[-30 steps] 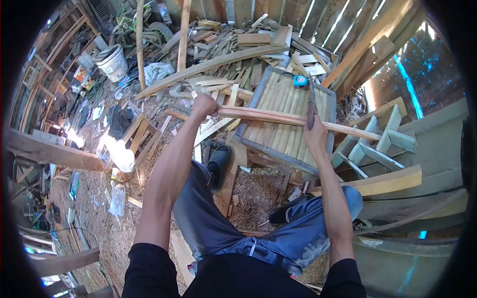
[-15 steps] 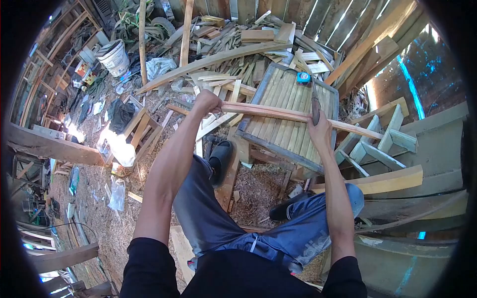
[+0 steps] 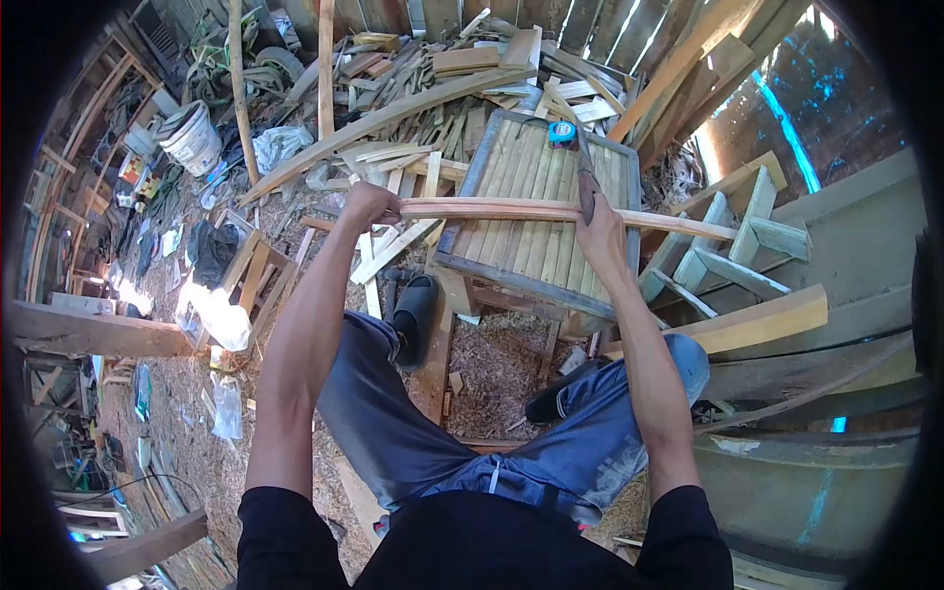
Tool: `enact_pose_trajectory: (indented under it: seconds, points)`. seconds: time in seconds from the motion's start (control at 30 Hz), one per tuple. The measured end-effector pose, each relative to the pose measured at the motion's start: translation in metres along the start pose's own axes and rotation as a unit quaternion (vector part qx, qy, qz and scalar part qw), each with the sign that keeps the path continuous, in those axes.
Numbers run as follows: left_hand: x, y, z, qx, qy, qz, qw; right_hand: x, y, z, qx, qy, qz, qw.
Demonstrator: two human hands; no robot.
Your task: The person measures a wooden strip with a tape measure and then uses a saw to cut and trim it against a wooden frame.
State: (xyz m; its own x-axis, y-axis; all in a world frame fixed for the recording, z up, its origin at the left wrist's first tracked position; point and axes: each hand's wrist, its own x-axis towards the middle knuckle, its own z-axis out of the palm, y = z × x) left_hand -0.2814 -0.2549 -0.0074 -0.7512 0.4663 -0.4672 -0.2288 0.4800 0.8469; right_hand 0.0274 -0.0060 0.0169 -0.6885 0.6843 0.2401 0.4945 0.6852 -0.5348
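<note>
A long, thin wooden strip [image 3: 482, 208] lies across the slatted wooden bench top [image 3: 531, 258], its left end out past the bench edge. My left hand [image 3: 370, 205] is closed around that left end. Over the bench's right half, my right hand [image 3: 600, 236] grips the handle of a machete-like knife [image 3: 588, 187], its blade pointing away from me. The knife crosses the strip in this view. By the far end of the blade sits a blue tape measure [image 3: 561, 134].
Scrap wood [image 3: 462, 64] is heaped beyond the bench, with a long curved beam [image 3: 393, 118] in front. A pale wooden frame [image 3: 733, 261] and a curved board [image 3: 747, 324] lie on the right. A white bucket [image 3: 192, 140] stands at the far left. Shavings cover the ground [image 3: 497, 383].
The whole scene has shifted left in view as my head turned slightly. Both hands keep their hold on the strip and the knife, in nearly the same place over the bench.
</note>
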Motion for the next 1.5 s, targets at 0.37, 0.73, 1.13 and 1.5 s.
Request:
enact_pose_trajectory:
  seconds: [0.37, 0.73, 1.13, 1.5]
  points:
    - [-0.009, 0.011, 0.005, 0.044, 0.030, -0.028, 0.998, -0.002, 0.008, -0.010, -0.046, 0.011, -0.011, 0.999]
    - [0.048, -0.033, -0.008, 0.264, 0.038, 0.118, 0.957, 0.008, 0.042, 0.002, -0.045, 0.093, 0.026, 0.994]
    - [0.045, -0.029, -0.010, 0.245, 0.038, 0.067, 0.966, 0.008, 0.043, 0.007, -0.026, 0.040, 0.076, 0.996]
    - [-0.001, 0.001, 0.006, 0.065, 0.025, 0.039, 0.997, 0.007, 0.037, 0.004, -0.013, 0.045, 0.094, 0.994]
